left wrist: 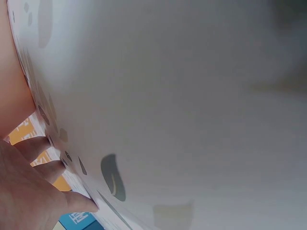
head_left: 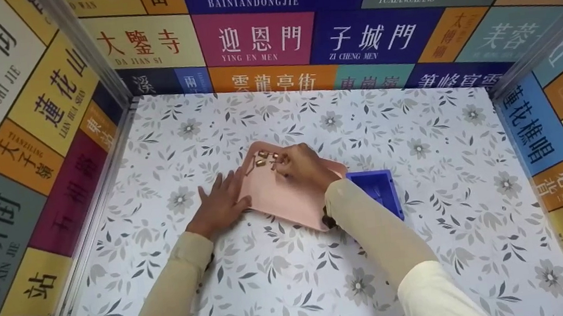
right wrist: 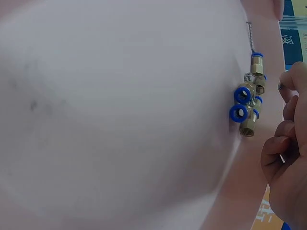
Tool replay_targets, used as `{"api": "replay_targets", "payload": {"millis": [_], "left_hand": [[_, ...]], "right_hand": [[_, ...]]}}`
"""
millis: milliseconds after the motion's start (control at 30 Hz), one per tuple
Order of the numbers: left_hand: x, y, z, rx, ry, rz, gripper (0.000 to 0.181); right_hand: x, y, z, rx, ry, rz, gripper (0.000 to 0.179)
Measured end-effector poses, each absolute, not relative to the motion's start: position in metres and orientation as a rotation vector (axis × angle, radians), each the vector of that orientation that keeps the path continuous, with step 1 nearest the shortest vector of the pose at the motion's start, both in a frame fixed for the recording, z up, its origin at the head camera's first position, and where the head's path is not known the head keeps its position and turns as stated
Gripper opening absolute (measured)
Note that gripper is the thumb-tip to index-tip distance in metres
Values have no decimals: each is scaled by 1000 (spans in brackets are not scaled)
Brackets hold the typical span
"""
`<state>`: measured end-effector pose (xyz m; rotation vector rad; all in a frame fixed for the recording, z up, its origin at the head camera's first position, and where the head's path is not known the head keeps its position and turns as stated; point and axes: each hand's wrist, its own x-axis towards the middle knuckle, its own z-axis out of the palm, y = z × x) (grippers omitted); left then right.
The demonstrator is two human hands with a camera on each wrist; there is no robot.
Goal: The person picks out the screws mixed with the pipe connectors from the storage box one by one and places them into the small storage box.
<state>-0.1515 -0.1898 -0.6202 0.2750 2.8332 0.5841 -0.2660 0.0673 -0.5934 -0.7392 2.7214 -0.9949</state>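
A shallow pink tray (head_left: pixel 278 197) lies tilted across the patterned table. Along its far side sit several brass push-in fittings (head_left: pixel 260 161) with blue rings, bunched together in the right wrist view (right wrist: pixel 247 125). A long thin screw (right wrist: pixel 250 34) lies beside them. My right hand (head_left: pixel 306 166) is over the tray by the fittings, fingers curled and thumb against the index finger. A small metal piece (right wrist: pixel 281 86) shows at those fingertips, mostly hidden; I cannot tell its kind. My left hand (head_left: pixel 221 204) rests with spread fingers at the tray's left edge.
A blue box (head_left: pixel 397 199) stands right of the tray, partly behind the right forearm, with small thin pieces inside. Panels of printed signs (head_left: pixel 255 35) wall the table at the back and both sides, with metal frame posts (head_left: pixel 92 52) at the corners.
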Motion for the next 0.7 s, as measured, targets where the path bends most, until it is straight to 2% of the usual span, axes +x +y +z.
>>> {"api": "replay_targets", "payload": {"millis": [433,700], "left_hand": [[-151,-190,-618,274,2833,582,75],[-150,-190,-618,301,2850,629,76]], "right_hand": [[-265,85,-574,-810,2668,-1232,8],[-258,102,-564,-745,2552,-1432,10]]}}
